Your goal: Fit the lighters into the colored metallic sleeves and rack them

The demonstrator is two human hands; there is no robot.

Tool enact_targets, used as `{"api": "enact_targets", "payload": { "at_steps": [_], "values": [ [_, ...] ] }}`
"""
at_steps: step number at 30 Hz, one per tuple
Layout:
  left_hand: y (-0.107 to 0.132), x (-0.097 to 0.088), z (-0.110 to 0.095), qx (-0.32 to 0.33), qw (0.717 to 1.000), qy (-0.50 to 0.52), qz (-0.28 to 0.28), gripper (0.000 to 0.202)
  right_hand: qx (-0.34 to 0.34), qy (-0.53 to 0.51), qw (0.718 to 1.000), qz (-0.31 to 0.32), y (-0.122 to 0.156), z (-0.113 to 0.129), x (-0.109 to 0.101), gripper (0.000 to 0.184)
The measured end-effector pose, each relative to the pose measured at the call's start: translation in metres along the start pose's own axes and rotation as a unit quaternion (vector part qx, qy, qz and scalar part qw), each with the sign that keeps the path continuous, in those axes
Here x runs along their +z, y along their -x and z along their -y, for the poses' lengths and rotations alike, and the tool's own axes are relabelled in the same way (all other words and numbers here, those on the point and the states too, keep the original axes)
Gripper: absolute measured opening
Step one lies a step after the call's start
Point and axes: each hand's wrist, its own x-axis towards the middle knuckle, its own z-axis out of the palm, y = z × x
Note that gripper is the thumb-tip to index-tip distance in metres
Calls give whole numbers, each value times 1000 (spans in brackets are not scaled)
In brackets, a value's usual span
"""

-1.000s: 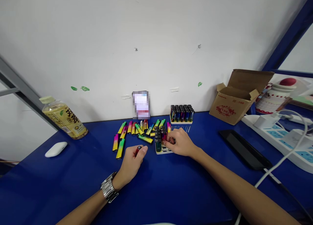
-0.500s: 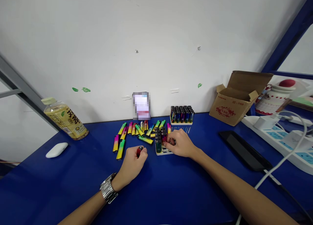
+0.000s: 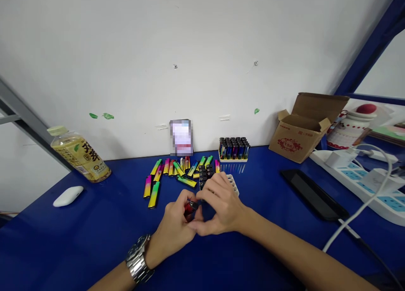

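Observation:
In my left hand is a red lighter with a black top, its lower part hidden by the fingers. My right hand reaches over to it, thumb and forefinger apart on either side of the black top. Whether those fingertips touch the lighter I cannot make out. Behind my right hand stands a white perforated tray, partly covered by it. Black-topped lighters stand upright at the tray's left side. Loose bright lighters in yellow, green and pink lie to the left and behind.
A second tray filled with upright lighters stands near the wall. A phone leans there too. Farther right are an open carton, a dark phone on a cable and a power strip. At left: a drink bottle, a white case.
My right hand has left the tray and come toward me and left, to the lighter in my left hand. My left hand has moved slightly right, and the lighter has tilted to the right.

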Motion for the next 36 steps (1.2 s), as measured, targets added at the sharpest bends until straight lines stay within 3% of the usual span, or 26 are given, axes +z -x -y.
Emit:
{"api": "enact_targets", "payload": {
  "at_steps": [1,5,7,9,11,14,17,19,22,27,33,36],
  "values": [
    [3,1,0,10,1000,5,7,11,-5,1,1000,7,-1,6,1,37],
    [7,1,-4,78,997,-9,-5,40,-14,-27,999,29,-3,13,-1,26],
    [3,-3,-6,140,987,-57,-54,49,-8,-52,999,13,-3,4,-7,21],
    [-4,-9,-5,176,967,-145,-117,42,21,-73,997,-32,-3,-10,-17,16],
    [-12,-17,-2,149,941,-265,-151,31,73,-80,992,-64,-3,-28,-27,14],
    [-21,-27,9,43,885,-446,-129,32,132,-91,986,-53,2,-52,-39,20],
    [-21,-30,18,-38,833,-547,-69,41,146,-106,984,12,8,-65,-39,29],
    [-19,-28,20,-52,821,-568,-39,43,135,-108,983,62,11,-67,-35,33],
    [-17,-22,17,-38,828,-559,-27,43,100,-93,985,108,13,-66,-27,35],
    [-17,-14,9,25,872,-489,10,41,79,-55,980,173,9,-64,-29,37],
    [-18,-15,11,-13,867,-495,47,26,71,-5,952,298,-2,-59,-40,31],
    [-20,-15,14,7,897,-440,51,29,100,53,945,307,-5,-53,-38,28]
  ]
}}
